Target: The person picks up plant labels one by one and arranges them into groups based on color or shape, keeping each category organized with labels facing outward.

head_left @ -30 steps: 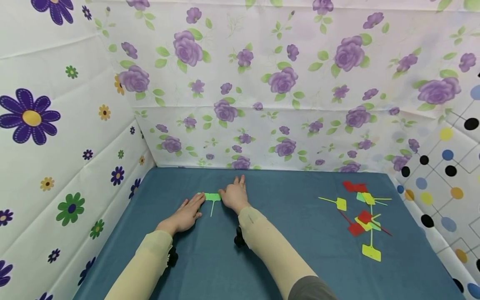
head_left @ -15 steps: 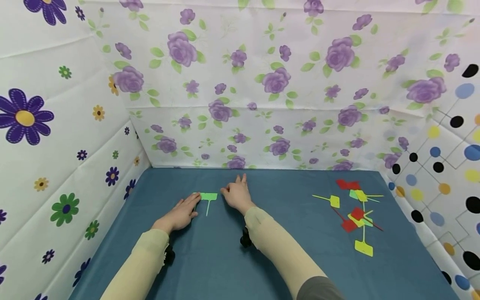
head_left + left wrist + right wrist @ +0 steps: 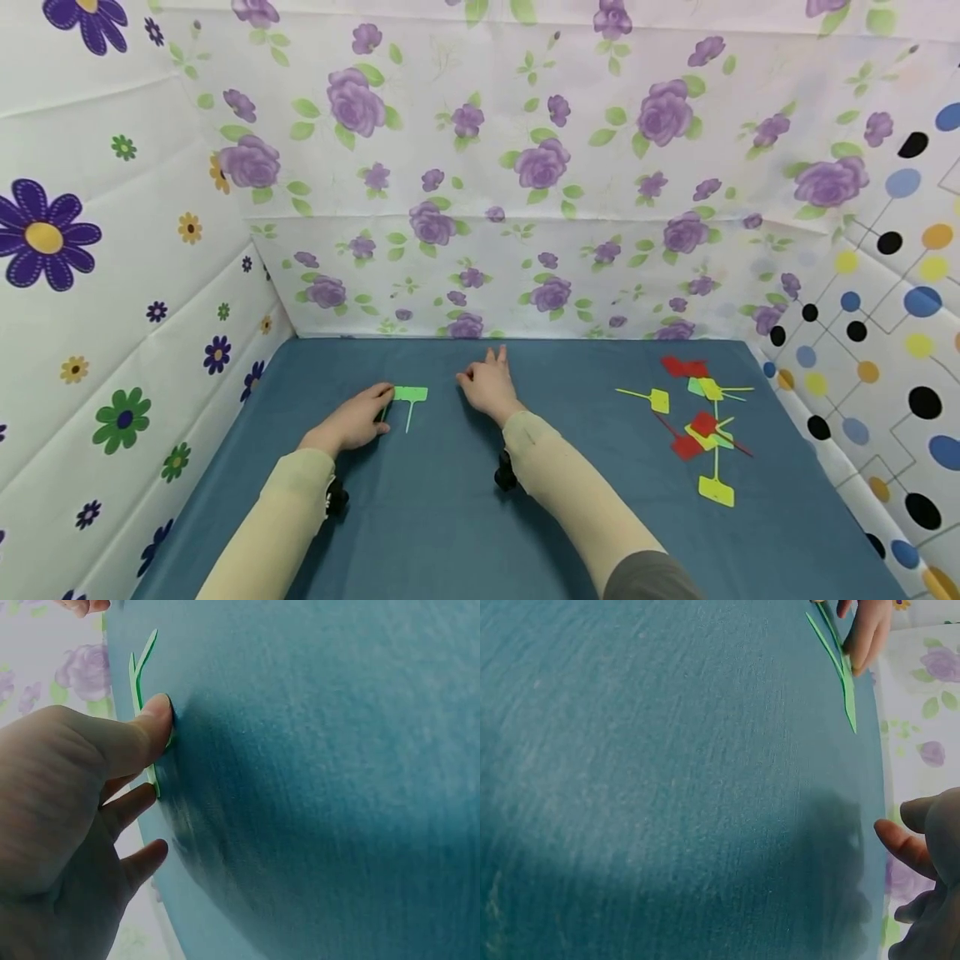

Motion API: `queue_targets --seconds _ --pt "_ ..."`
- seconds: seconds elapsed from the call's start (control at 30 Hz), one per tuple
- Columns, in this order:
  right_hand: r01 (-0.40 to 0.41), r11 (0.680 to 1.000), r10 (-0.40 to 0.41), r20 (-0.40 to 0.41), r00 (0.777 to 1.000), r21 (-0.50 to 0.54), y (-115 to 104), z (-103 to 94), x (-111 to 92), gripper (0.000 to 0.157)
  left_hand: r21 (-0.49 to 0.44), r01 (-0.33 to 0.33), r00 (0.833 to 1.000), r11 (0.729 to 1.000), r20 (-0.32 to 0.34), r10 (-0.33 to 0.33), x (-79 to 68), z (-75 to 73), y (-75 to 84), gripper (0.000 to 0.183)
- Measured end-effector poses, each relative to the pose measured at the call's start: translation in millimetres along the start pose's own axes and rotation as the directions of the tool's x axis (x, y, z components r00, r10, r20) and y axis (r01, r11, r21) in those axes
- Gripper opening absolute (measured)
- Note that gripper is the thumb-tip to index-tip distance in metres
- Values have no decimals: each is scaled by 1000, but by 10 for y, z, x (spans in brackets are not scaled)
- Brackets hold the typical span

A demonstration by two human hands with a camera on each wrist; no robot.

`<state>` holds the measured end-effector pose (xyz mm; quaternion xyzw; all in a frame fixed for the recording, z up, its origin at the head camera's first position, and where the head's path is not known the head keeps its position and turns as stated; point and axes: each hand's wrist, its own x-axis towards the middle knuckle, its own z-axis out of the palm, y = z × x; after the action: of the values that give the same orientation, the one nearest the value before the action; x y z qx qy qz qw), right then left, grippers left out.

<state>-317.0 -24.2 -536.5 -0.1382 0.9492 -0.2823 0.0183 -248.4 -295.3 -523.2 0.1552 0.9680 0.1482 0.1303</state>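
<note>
Green and flat, the tag (image 3: 411, 393) lies just right of my left hand (image 3: 347, 423), stalk pointing nearward, whose bent fingers touch its edge, pinching or not I cannot tell, while my right hand (image 3: 491, 390) is farther off, fingers loosely spread, holding nothing.

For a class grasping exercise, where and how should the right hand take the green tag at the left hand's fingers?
The green tag seems best pinched at the free right end of its broad part, coming from the right; the left hand is at the other end, and the stem is thin.
</note>
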Motion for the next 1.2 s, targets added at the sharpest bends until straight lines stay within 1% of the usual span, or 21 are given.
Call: queue_targets --seconds 0.1,0.23,0.37,0.53,0.67,0.87,0.97,1.1,1.2 --pt "-7 1000 7 5 1000 10 20 25 8 33 18 -1 1000 1000 -13 2 -7 2 14 72" --pt "-10 1000 10 14 1000 6 4 2 -22 34 32 1 1000 999 -19 -1 -11 16 6 72" --pt "-3 1000 4 19 1000 -22 8 -32 -33 34 47 6 1000 999 -21 -5 -17 23 0 71" --pt "5 998 -4 15 1000 -55 25 -62 -43 32 55 -4 1000 998 -21 6 -47 26 22 68" --pt "-2 998 3 19 1000 -60 39 -83 -59 32 68 -15 1000 998 -23 17 -64 25 36 67" --pt "-3 998 4 18 1000 -69 55 -86 -66 32 80 -14 1000 997 -21 16 -60 23 38 67" --pt "7 997 -6 11 1000 -77 72 -79 -41 31 90 -33 999 995 -29 35 -63 20 39 67" --pt "10 997 -9 18 1000 -79 103 -90 -23 31 93 -82 994 992 -60 88 -78 14 43 66" --pt "4 997 -2 28 1000 -81 147 -119 -23 32 84 -120 988 989 -90 127 -85 9 48 66"
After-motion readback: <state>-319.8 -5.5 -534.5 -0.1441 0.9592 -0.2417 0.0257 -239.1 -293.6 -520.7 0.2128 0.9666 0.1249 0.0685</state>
